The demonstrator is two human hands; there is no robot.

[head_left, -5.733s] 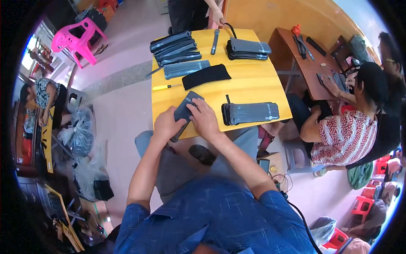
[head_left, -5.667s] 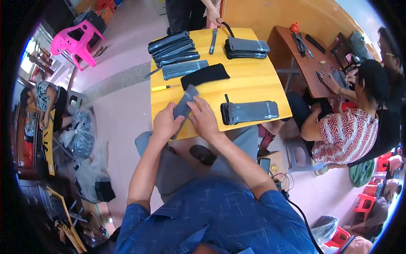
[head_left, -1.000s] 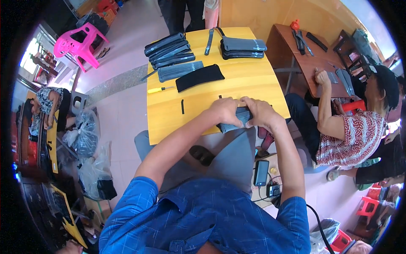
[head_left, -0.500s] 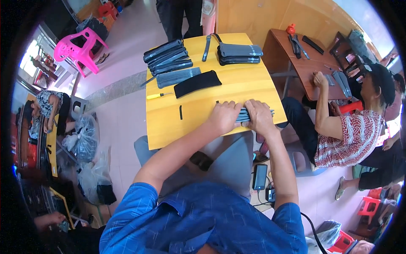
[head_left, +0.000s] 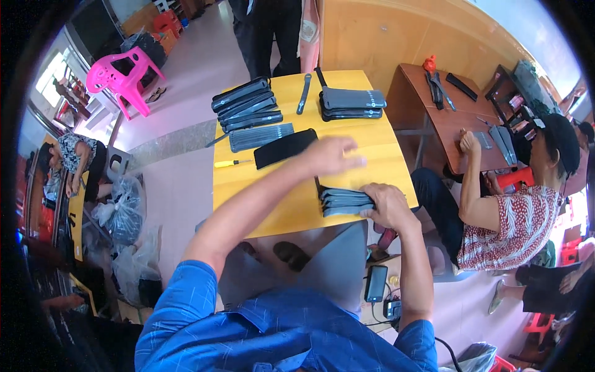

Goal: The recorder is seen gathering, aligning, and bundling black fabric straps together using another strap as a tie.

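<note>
My right hand (head_left: 390, 206) is closed on the right end of a stack of flat grey pouches (head_left: 342, 203) near the front edge of the yellow table (head_left: 260, 211). Above that stack, my left hand (head_left: 333, 156) is lifted with its fingers stretched apart, slightly blurred, and holds nothing visible. A black flat pouch (head_left: 282, 150) lies just left of it. Beyond are a grey ribbed bundle (head_left: 260, 137), a pile of black and grey pouches (head_left: 246, 105) at the back left, and another pile of grey pouches (head_left: 353, 99) at the back right.
A yellow-handled screwdriver (head_left: 227, 163) rests at the table's left edge, and a grey strap (head_left: 304, 94) at its back. To the right, a seated person (head_left: 514, 217) is at a brown table (head_left: 443, 118). A pink plastic chair (head_left: 127, 77) stands back left; someone in dark trousers (head_left: 260, 37) stands behind.
My left hand has let go of the pouch stack and moved up and away. The stack has shifted left and lies lower, with my right hand still on its right end.
</note>
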